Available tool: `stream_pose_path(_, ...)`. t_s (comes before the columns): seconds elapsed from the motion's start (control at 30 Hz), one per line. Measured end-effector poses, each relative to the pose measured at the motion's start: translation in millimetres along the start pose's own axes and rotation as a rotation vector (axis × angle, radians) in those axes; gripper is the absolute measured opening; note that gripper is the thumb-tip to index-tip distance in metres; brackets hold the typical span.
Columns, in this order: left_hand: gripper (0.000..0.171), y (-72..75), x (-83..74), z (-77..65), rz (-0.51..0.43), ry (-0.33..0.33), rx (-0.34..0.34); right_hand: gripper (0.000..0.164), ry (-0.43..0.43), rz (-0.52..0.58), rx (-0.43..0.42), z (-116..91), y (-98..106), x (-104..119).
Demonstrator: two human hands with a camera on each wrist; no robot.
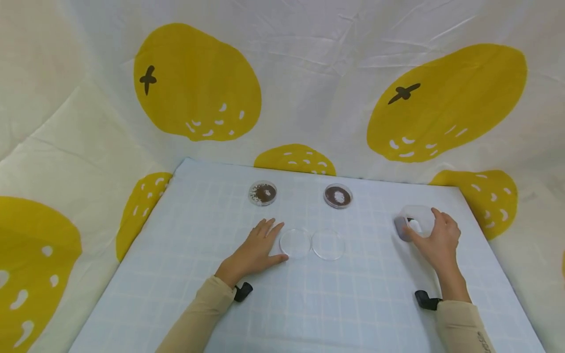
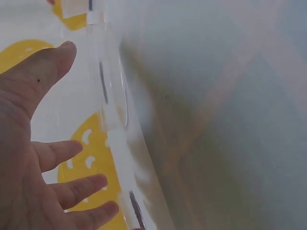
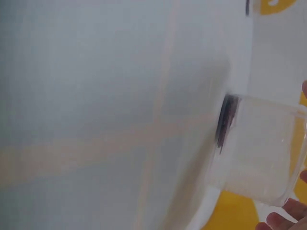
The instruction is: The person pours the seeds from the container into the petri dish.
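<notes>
Gripping clr tub (image 1: 417,215) w/ my R hand (image 1: 437,240), mid-right of frame; my L hand (image 1: 255,249), fingers spread, beside clr disc (image 1: 295,243), just below ctr.

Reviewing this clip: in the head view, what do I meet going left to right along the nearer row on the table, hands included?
Left hand, left clear round piece, right clear round piece, clear container in the right hand's grip.
</notes>
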State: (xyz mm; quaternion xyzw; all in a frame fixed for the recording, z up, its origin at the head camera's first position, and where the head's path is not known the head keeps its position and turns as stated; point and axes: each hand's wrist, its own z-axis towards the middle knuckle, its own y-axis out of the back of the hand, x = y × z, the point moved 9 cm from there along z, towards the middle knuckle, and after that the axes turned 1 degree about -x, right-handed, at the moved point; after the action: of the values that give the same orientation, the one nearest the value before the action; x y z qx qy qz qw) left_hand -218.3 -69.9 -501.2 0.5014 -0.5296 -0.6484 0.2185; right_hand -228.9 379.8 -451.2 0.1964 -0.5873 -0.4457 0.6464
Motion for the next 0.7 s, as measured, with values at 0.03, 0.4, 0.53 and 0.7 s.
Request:
stream_pose_path(0.03, 0.090, -0.9, 0.5, 0.6, 0.005, 0.005, 0.009, 0.093, -0.013, -0.004, 0.008, 0.4, -1.0, -2.5)
stream_pose_path(0.4, 0.090, -7.2, 4.6, 6.2, 0.016, 0.060, 0.084, 0.111, -0.177, 0.005, 0.088, 0.1, -10.3, -22.0)
stream_pose_path(0.53, 0.090, -7.9, 5.1, 7.8, 0.016, 0.076, 0.100, 0.117, -0.247, 0.029, 0.165, -2.2, -17.3, -26.7)
stream_pose_path(0.7, 0.088, -9.3, 6.0, 7.4, 0.018, 0.103, 0.119, 0.116, -0.260, 0.055, 0.178, -1.1, -19.8, -26.5)
